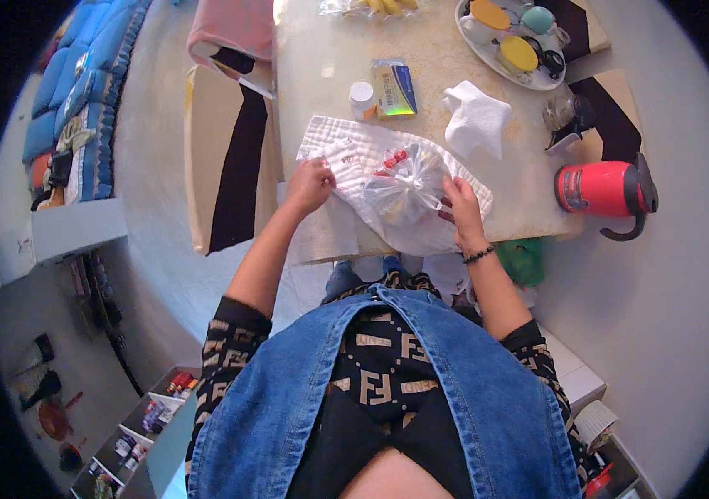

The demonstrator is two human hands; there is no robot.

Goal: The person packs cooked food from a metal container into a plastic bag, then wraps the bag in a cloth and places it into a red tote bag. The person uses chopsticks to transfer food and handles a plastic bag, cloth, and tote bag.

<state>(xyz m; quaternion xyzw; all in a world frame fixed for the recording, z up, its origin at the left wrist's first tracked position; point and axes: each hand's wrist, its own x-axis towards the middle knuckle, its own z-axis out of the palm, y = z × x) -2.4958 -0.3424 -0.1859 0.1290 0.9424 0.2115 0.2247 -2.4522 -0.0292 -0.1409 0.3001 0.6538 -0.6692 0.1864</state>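
A knotted clear plastic bag [407, 187] with red printing lies on a white quilted gauze cloth [379, 140] at the table's near edge. What the bag contains is hard to make out through the crumpled film. My right hand [463, 209] grips the bag's right side, thumb on top and fingers curled beneath. At the cloth's left end, my left hand [312, 186] pinches a folded flap [347, 163] that bears small printed marks. Under my left forearm, a plain pale cloth [323, 231] hangs to the edge.
Beyond the cloth stand a white-capped bottle [362, 100] and a medicine box [395, 89]. A crumpled white cloth [476, 118] lies to their right. Farther right are a tray of lidded cups [463, 47], a glass pot [563, 115] and a red electric kettle [597, 189]. A chair [205, 156] adjoins the left side.
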